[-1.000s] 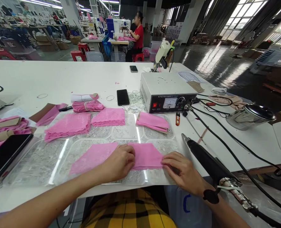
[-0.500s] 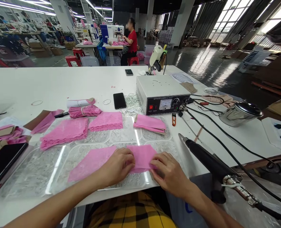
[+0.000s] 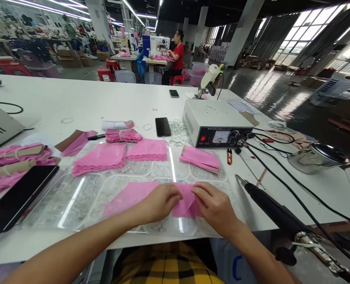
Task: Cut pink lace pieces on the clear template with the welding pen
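Note:
A small pink fabric piece lies across the clear, ridged plastic sheet in front of me. My left hand pinches its left side, fingers closed. At the fabric's right edge my right hand is closed too, thumb and fingers gripping it, and the cloth wrinkles between both hands. Another thin pink piece lies flat to the left, partly under my left wrist. Beyond are two stacks of pink cloth, a left stack and a right stack. A folded pink bundle sits behind my right hand.
A grey control box with a dial stands at the back right. A black pen-like tool on a cable juts in at right, near orange snips and a glass jar. Phones lie at left and centre.
My right hand has moved up and inward along the pink piece, whose right part is now creased. The view has turned slightly left, so everything appears shifted right.

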`<control>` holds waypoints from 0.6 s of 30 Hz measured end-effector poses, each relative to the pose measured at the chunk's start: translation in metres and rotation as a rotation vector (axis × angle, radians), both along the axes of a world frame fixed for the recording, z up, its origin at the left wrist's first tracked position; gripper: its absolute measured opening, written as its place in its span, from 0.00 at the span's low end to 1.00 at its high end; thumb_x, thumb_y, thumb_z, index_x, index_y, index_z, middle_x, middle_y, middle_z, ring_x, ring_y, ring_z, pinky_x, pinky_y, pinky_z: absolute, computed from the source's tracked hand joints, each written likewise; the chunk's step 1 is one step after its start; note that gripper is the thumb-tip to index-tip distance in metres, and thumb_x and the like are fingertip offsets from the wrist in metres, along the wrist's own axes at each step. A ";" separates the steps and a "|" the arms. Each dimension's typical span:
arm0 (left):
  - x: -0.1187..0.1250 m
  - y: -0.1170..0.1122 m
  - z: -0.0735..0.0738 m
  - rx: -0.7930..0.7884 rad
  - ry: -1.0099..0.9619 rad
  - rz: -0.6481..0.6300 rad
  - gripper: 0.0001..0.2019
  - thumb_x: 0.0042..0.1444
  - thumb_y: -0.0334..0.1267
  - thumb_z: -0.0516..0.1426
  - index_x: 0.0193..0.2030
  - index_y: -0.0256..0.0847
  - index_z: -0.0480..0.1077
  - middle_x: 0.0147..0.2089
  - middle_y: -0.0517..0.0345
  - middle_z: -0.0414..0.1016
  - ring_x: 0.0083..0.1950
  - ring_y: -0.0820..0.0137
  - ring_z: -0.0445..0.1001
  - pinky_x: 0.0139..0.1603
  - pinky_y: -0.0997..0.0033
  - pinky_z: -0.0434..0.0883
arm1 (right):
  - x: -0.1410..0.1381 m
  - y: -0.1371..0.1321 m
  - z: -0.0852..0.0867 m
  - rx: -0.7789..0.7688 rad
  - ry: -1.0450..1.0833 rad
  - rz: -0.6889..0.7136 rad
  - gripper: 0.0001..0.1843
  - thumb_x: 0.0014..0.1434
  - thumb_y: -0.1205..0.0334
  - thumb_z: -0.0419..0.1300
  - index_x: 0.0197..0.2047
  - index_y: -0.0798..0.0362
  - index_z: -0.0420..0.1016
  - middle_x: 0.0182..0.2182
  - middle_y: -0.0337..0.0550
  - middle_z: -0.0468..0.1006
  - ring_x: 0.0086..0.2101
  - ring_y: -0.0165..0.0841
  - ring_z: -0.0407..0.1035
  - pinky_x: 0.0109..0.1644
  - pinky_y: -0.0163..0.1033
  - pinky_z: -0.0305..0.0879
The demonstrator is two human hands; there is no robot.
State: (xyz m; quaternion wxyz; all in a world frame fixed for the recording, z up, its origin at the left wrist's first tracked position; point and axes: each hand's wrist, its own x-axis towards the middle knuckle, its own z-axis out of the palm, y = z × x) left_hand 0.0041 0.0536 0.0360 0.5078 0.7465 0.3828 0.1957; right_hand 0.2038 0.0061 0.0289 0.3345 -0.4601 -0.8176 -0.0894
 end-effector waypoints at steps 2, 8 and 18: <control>-0.007 0.003 0.001 -0.136 -0.070 0.088 0.16 0.59 0.47 0.50 0.31 0.38 0.71 0.34 0.53 0.75 0.38 0.65 0.72 0.42 0.66 0.69 | -0.024 0.010 0.009 0.029 0.034 0.127 0.10 0.61 0.74 0.54 0.40 0.55 0.74 0.36 0.47 0.79 0.37 0.33 0.75 0.40 0.36 0.73; -0.043 0.003 0.003 -0.474 -0.229 0.298 0.32 0.53 0.67 0.49 0.32 0.34 0.70 0.28 0.52 0.73 0.30 0.67 0.73 0.30 0.70 0.69 | -0.087 0.022 0.015 -0.016 0.118 0.579 0.13 0.59 0.77 0.52 0.41 0.56 0.74 0.38 0.47 0.80 0.40 0.32 0.75 0.48 0.39 0.75; -0.070 -0.001 -0.013 -0.450 -0.219 0.421 0.15 0.42 0.48 0.62 0.25 0.36 0.70 0.23 0.63 0.67 0.25 0.76 0.62 0.25 0.77 0.56 | -0.044 0.046 0.011 -0.709 0.325 0.133 0.10 0.57 0.66 0.58 0.42 0.51 0.77 0.36 0.42 0.79 0.27 0.27 0.69 0.28 0.34 0.68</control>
